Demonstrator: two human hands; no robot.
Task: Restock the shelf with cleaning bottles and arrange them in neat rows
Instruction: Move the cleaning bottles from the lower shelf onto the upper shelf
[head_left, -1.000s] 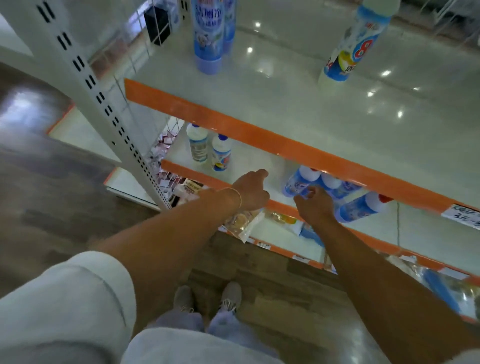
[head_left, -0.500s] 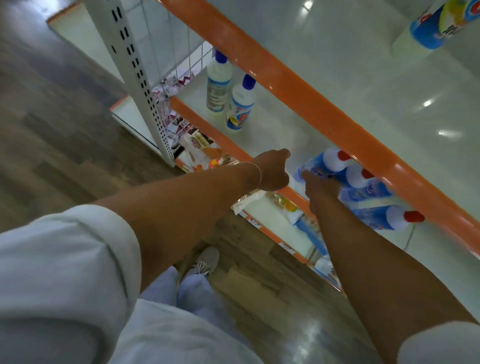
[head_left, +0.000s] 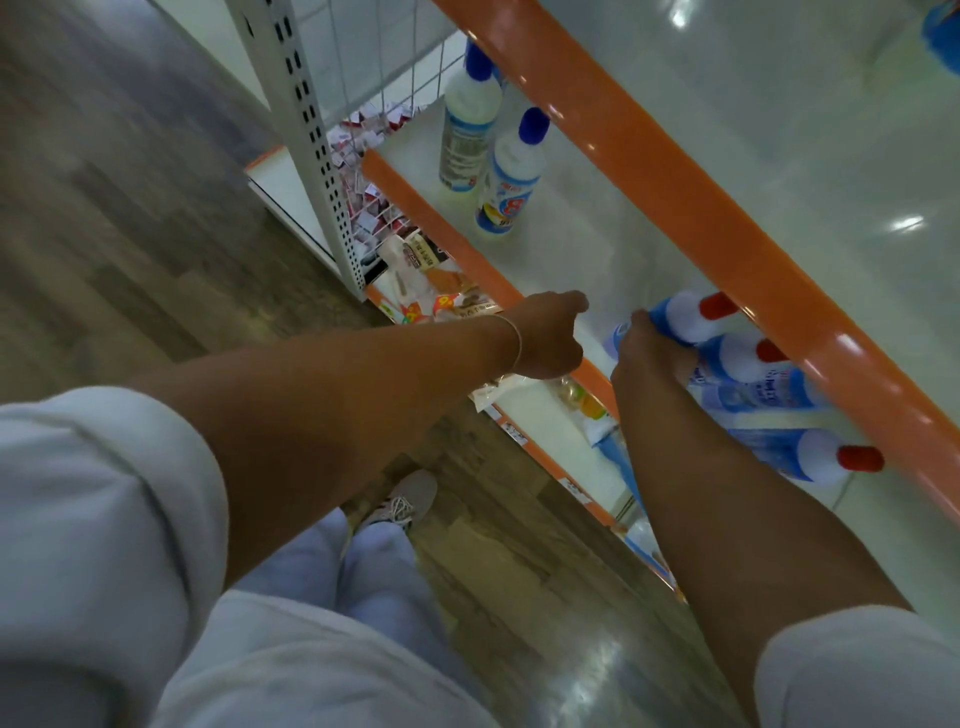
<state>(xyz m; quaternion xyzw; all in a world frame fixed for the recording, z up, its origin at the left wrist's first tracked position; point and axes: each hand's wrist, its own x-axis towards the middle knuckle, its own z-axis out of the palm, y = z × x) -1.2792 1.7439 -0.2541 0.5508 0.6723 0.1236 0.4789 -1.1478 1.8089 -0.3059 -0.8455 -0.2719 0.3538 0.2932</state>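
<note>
Three blue-and-white cleaning bottles with red caps lie on their sides on the middle shelf (head_left: 597, 244), partly under the orange rim of the upper shelf (head_left: 675, 171). My right hand (head_left: 644, 358) grips the leftmost lying bottle (head_left: 675, 319) by its body. The second lying bottle (head_left: 737, 358) and the third (head_left: 800, 454) lie to its right. Just left of them, over the shelf's front edge, my left hand (head_left: 550, 332) is curled with nothing visible in it. Two upright blue-capped bottles (head_left: 511, 176) stand at the shelf's far left.
A perforated white upright post (head_left: 317, 156) and a wire grid bound the shelf on the left. Snack packets (head_left: 436, 291) fill the lowest shelf below my hands. Another blue bottle (head_left: 943, 26) shows on the upper shelf. My shoe (head_left: 405, 501) is on the wood floor.
The view has tilted down and closer to the middle shelf. My right hand has settled around the leftmost lying bottle. My left hand stays curled beside it.
</note>
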